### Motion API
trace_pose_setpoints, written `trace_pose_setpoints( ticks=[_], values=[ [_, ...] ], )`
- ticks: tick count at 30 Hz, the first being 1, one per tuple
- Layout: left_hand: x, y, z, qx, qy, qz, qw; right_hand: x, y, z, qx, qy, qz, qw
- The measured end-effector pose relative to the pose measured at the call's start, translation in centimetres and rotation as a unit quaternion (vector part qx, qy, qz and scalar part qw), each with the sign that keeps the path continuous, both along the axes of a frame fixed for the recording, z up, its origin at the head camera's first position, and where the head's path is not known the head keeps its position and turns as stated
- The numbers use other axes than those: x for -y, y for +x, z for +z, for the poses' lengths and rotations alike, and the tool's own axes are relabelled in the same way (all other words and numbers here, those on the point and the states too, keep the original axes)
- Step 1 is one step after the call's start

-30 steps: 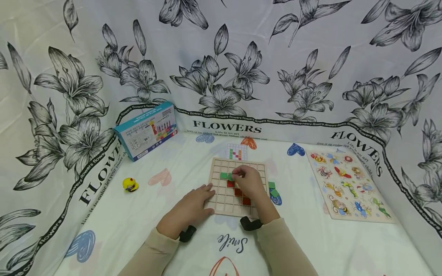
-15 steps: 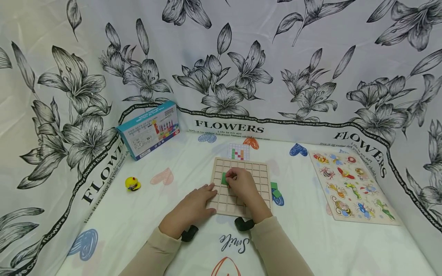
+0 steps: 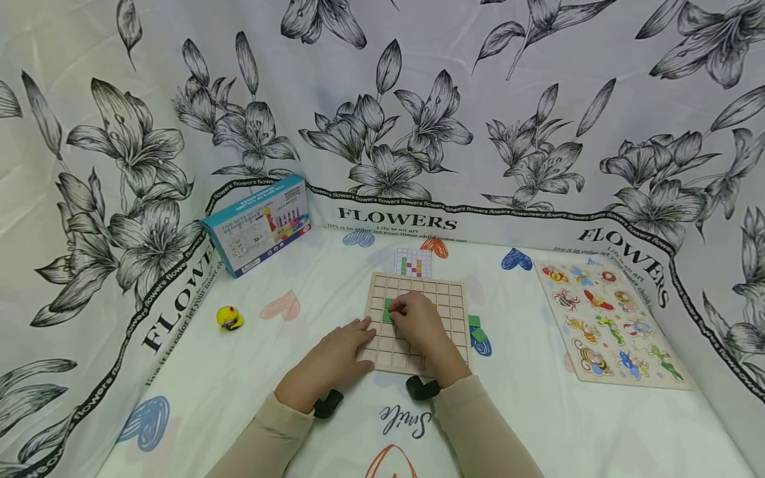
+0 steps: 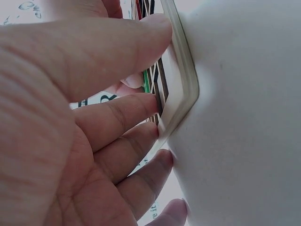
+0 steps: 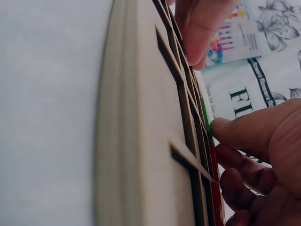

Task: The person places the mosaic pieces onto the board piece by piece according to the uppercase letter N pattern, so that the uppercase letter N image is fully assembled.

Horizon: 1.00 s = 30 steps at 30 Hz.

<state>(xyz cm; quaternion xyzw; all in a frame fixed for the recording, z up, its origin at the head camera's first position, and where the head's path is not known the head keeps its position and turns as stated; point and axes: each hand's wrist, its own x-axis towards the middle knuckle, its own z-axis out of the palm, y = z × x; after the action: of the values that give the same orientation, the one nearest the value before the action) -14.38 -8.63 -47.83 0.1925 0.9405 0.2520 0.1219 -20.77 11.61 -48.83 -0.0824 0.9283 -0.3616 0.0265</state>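
A wooden grid board lies in the middle of the table. My left hand rests along its left edge, fingers spread and fairly straight; in the left wrist view the thumb lies over the frame near a corner. Over the grid, my right hand has its thumb and forefinger pinched at a green tile, with more green just above it in the upper left cells. Red tiles show under the curled fingers in the right wrist view, but the hand hides them from the head. A sliver of orange tile peeks out beside that hand.
Loose green tiles lie right of the board, and a small pattern card lies behind it. At the left are a yellow toy duck and a blue-topped box. An insect puzzle board lies to the right.
My right hand has shifted left across the grid, covering the red tiles. The green tiles, side by side earlier, now show one above the other. My left hand has stayed on the board's edge.
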Motion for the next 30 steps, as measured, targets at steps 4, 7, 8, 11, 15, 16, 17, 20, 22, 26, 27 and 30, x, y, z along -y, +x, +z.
trace_pose_setpoints(
  ticks=[4, 7, 8, 11, 15, 16, 17, 20, 22, 26, 27, 30],
  values=[
    [0.0, 0.0, -0.2, 0.000, -0.002, 0.002, 1.0000, 0.0, 0.0, 0.0, 0.002, -0.003, -0.001, 1.0000],
    [0.0, 0.0, -0.2, 0.001, -0.001, 0.003, 1.0000, -0.1, 0.0, -0.1, -0.002, -0.009, 0.000, 1.0000],
    [0.0, 0.0, -0.1, 0.001, -0.001, 0.003, 1.0000, -0.2, -0.1, 0.0, -0.006, -0.014, 0.000, 0.9999],
    [-0.1, 0.0, 0.0, 0.004, -0.001, 0.006, 1.0000, -0.6, -0.2, 0.6, -0.022, -0.036, -0.006, 0.9991],
    [-0.2, 0.1, 0.2, 0.014, 0.002, 0.015, 0.9998, -2.5, -0.6, 2.2, -0.039, -0.069, -0.038, 0.9962],
    [-0.3, 0.1, 0.2, 0.015, 0.004, 0.017, 0.9997, -3.2, -0.7, 2.5, -0.040, -0.071, -0.050, 0.9954],
    [-0.3, 0.2, 0.2, 0.015, 0.006, 0.018, 0.9997, -4.0, -0.8, 2.8, -0.040, -0.073, -0.061, 0.9947],
    [-0.3, 0.2, 0.1, 0.018, 0.007, 0.020, 0.9996, -7.0, -1.0, 3.0, -0.020, -0.068, -0.100, 0.9925],
    [-0.3, 0.2, 0.0, 0.017, 0.007, 0.021, 0.9996, -9.2, -0.9, 2.8, 0.002, -0.059, -0.120, 0.9910],
    [-0.3, 0.1, 0.0, 0.017, 0.005, 0.020, 0.9996, -12.8, -0.4, 2.1, 0.058, -0.040, -0.137, 0.9880],
    [-0.3, 0.1, 0.0, 0.017, 0.004, 0.019, 0.9997, -13.5, -0.2, 1.9, 0.072, -0.034, -0.137, 0.9874],
    [-0.3, 0.1, 0.1, 0.022, 0.002, 0.019, 0.9996, -14.9, 0.5, 1.4, 0.098, -0.013, -0.124, 0.9873]
  ],
)
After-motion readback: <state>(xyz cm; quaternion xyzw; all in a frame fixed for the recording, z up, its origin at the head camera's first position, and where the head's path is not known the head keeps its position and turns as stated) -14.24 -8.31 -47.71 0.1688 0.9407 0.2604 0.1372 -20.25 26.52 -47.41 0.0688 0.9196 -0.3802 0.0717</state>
